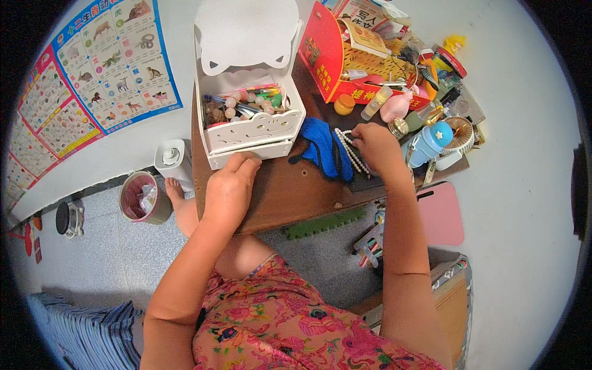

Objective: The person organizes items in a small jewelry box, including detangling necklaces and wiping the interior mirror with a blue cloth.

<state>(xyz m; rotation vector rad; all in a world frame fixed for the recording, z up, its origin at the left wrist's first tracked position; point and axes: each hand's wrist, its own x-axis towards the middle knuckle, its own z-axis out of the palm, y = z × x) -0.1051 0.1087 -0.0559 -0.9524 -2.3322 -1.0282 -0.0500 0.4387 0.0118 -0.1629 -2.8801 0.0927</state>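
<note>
My left hand (230, 185) touches the front of the low drawer (277, 150) in a white desktop organizer (296, 99); its fingertips lie close together, the thumb hidden. A thin dark gap runs above the drawer front. The organizer's upper bin holds pens (245, 111) and a bracelet of pale round beads (230, 112). A white cat-eared panel (247, 34) stands raised over it. Between the fingers of my right hand (379, 143) is a looped string of white pearl-like beads (348, 150), hanging down to the table. A blue cloth item with dark straps (319, 145) lies just left of the beads.
On the brown wooden table (286, 194), a red cardboard box (319, 55) holds papers and small items. A pink bottle (397, 106), an orange-lidded jar (344, 105), a light-blue water bottle (425, 145) and a small fan (458, 134) crowd the right side. A bin (144, 199) stands on the floor.
</note>
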